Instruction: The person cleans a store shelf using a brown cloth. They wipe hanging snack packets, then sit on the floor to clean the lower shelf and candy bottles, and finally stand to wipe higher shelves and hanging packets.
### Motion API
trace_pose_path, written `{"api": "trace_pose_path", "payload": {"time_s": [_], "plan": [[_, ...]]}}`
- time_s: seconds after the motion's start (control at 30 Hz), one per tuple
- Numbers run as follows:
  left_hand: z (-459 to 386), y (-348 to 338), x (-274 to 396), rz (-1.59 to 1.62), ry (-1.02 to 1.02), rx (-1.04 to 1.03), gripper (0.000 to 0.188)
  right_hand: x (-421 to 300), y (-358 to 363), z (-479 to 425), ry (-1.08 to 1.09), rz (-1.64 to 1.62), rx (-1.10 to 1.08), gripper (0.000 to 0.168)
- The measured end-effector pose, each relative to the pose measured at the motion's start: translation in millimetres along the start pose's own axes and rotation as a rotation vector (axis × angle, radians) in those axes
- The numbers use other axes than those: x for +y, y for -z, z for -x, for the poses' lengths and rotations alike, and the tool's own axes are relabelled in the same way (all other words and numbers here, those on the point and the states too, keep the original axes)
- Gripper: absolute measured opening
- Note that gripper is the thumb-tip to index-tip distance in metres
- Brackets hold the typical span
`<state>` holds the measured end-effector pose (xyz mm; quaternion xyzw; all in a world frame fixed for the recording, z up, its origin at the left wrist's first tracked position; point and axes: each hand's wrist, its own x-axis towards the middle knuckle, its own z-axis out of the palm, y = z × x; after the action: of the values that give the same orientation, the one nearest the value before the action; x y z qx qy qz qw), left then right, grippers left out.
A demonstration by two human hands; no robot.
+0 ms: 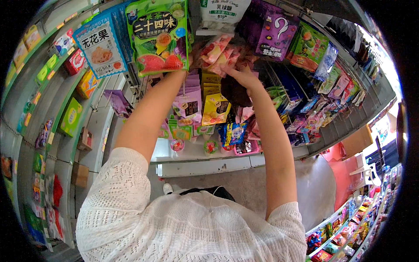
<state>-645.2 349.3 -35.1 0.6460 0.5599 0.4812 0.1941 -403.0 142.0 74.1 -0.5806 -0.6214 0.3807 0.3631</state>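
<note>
My right hand reaches into a hanging rack, its thumb and fingers on a red-and-pink candy packet. That packet is slightly blurred and hangs with others like it. A dark brown item shows just below this hand. My left forearm runs up to a large green fruit-candy bag, and the hand itself is hidden behind that bag. A white candy bag hangs above the red-and-pink packets. Purple bags hang to their right.
Blue-and-white bags hang at the left. Lower hooks carry pink packets and yellow packets. Small cups and a pink basket stand on the bottom shelf. Stocked shelves flank both sides; a white chair stands right.
</note>
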Motion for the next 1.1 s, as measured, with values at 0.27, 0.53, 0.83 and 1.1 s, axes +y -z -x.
{"api": "trace_pose_path", "payload": {"time_s": [0.27,0.53,0.83,1.1], "plan": [[-13.4,-25.8,-55.8,-0.42,-0.292,0.021,0.047,14.9,-13.8,-35.1,0.124,0.473,0.002,0.107],[30.4,-27.7,-18.4,-0.405,-0.257,-0.005,0.046,22.3,-16.7,-18.7,0.137,0.684,0.087,0.108],[51.9,-28.5,17.0,-0.4,-0.178,0.125,0.048,-12.6,-27.2,40.7,0.243,1.024,0.316,0.098],[20.8,-54.4,-19.9,-0.431,-0.233,0.194,0.043,-4.7,-33.4,77.2,0.428,0.718,0.475,0.086]]}}
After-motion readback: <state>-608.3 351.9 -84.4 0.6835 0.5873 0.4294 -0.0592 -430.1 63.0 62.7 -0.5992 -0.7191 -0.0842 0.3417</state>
